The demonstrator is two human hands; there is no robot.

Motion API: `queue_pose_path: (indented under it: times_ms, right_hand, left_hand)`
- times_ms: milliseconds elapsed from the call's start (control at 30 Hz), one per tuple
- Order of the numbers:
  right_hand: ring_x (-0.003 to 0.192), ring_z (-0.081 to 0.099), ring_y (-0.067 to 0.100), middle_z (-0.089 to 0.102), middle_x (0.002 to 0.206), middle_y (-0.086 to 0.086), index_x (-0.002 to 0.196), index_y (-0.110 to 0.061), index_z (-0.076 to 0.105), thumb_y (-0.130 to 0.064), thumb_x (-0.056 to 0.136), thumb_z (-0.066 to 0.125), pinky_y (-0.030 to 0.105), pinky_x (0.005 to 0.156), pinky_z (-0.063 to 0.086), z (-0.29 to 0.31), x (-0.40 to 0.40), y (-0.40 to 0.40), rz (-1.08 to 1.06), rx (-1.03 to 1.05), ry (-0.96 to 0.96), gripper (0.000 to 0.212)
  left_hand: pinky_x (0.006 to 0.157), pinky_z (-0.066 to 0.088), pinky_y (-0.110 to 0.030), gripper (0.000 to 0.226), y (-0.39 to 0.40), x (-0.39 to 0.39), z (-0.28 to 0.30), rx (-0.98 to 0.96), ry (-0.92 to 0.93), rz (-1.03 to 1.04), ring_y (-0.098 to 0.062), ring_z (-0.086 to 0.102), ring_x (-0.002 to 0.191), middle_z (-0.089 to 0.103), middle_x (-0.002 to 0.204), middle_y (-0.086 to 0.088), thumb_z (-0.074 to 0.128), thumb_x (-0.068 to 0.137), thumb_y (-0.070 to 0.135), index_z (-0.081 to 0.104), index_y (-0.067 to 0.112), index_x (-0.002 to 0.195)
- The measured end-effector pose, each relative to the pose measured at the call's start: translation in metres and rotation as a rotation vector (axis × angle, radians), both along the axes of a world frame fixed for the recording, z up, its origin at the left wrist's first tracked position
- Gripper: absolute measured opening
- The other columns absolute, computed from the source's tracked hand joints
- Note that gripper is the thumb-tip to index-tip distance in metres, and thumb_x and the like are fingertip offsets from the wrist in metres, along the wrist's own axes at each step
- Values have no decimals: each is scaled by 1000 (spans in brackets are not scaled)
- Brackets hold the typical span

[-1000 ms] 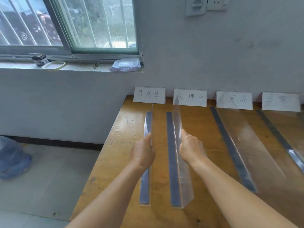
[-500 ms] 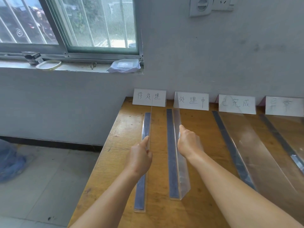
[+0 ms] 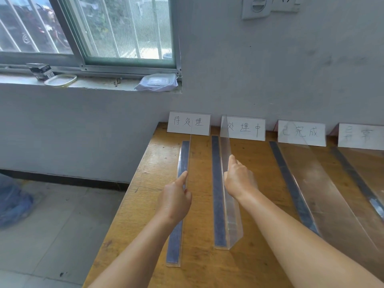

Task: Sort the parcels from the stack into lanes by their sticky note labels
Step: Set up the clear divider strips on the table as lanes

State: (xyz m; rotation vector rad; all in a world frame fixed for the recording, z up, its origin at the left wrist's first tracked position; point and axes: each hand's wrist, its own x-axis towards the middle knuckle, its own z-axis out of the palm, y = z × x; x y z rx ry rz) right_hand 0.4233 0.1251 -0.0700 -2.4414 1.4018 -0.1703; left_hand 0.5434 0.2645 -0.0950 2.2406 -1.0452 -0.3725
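Four white handwritten lane cards stand against the wall: first [image 3: 188, 123], second [image 3: 245, 128], third [image 3: 301, 133], fourth [image 3: 360, 136]. Clear plastic dividers on grey base strips run from them toward me across the wooden table [image 3: 203, 256]. My left hand [image 3: 176, 198] grips the top edge of the leftmost divider [image 3: 184, 159], thumb stretched along it. The second divider [image 3: 225, 146] is held at its top edge by my right hand [image 3: 239, 179], fingers behind the clear sheet. No parcels or sticky notes are in view.
Two more clear dividers, the third [image 3: 311, 183] and the fourth [image 3: 363, 163], lie slanted on the right. The table's left edge [image 3: 133, 194] drops to a tiled floor. A windowsill [image 3: 93, 84] behind holds a wipes pack, a lid and a small box.
The second divider has slid toward the wall under my right hand. My left thumb has straightened along the leftmost divider, which now ends nearer to me than the second.
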Motion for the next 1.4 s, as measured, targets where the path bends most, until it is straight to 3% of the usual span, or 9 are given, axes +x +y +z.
queue_pose_path:
  times_ms: [200,333,433,600,833,967,1167,1300,1400]
  right_hand:
    - [127,46,31,11,158,11,151,-10,3,-28,97,49,36,94,46,1,-3,9,20,56,-42,73]
    - [144,15,29,6,159,12,151,-8,1,-30,96,51,36,113,22,3,-6,14,25,64,-79,77]
    - [146,5,22,6,160,7,151,-11,6,-28,97,51,32,115,12,8,-4,18,112,5,-123,73]
    - [145,12,17,18,158,1,150,-17,21,-19,96,51,30,114,15,19,23,36,354,-96,-183,62]
    - [146,5,14,13,159,-4,149,-25,26,0,95,40,33,116,8,39,83,64,581,-284,-214,61]
    - [145,14,18,30,154,0,135,-23,50,-7,99,41,34,117,13,54,120,72,709,-432,-180,42]
    - [127,48,24,68,116,-1,105,-16,73,-19,97,52,32,106,31,68,158,97,819,-442,-250,23]
    - [104,60,22,72,101,2,101,-18,75,-24,96,53,33,93,45,79,186,118,767,-410,-329,23]
    - [95,59,22,71,97,1,99,-22,73,-26,98,49,34,83,47,83,203,125,716,-356,-333,25]
  left_hand:
    - [81,47,-26,56,1,-1,2,22,0,4,-14,59,104,58,128,4,47,95,16,31,29,146]
    - [68,41,-21,54,1,-1,6,27,-19,14,-9,57,83,64,115,4,45,94,12,34,26,145]
    - [64,40,-18,53,6,2,11,16,-23,34,-6,54,76,66,108,4,44,94,9,38,25,144]
    - [74,52,-28,54,25,10,24,17,-79,20,-15,63,88,68,108,2,42,95,11,34,28,146]
    - [85,48,-28,51,74,37,50,-126,-259,-42,-18,62,102,66,119,0,43,94,9,42,24,143]
    - [82,48,-38,53,106,52,58,-111,-340,-93,-26,62,99,64,122,-2,43,93,8,41,24,143]
    - [89,46,-35,55,149,84,73,-24,-451,-77,-22,56,113,59,131,6,42,91,6,41,25,143]
    - [113,14,-33,54,168,109,99,111,-822,26,-21,27,141,48,142,6,47,89,4,44,21,140]
    - [113,16,-49,53,178,117,125,201,-1038,193,-30,27,141,48,143,-4,70,77,9,60,18,128]
